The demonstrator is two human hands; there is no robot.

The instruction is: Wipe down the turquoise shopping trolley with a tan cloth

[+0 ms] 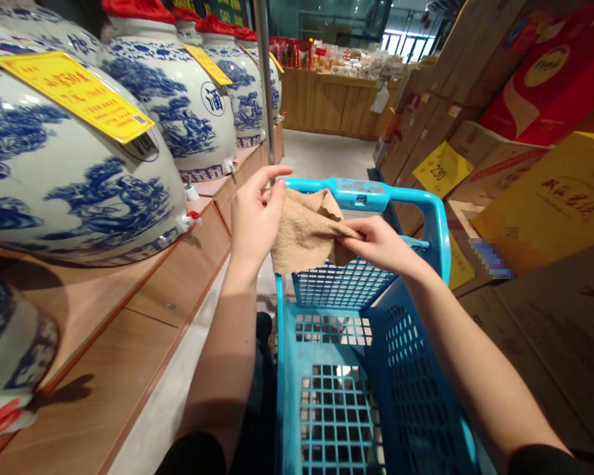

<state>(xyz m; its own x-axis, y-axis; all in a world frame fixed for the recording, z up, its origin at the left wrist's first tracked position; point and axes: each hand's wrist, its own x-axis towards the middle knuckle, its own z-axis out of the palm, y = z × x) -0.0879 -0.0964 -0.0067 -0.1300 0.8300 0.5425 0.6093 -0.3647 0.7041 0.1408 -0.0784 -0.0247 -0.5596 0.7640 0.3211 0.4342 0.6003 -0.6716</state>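
A tan cloth (pixel 304 231) is stretched between my two hands over the far end of a blue plastic shopping basket (pixel 290 369). My left hand (pixel 257 218) is at the cloth's left edge, thumb against it and index finger reaching toward the basket's blue handle bar (pixel 321 185). Pinched in the fingers of my right hand (pixel 376 243) is the cloth's right side, which gathers into folds there. Part of the handle bar is covered by the cloth and my left hand. The basket has grid walls and a grid floor.
Large blue-and-white jars (pixel 99 171) with red covers and yellow signs line a wooden shelf (pixel 178 290) on the left. A metal pole (pixel 264 79) rises beyond my left hand. Cartons (pixel 495 158) and a yellow box (pixel 559 198) are stacked on the right. A wooden counter (pixel 327 102) with packaged goods stands ahead.
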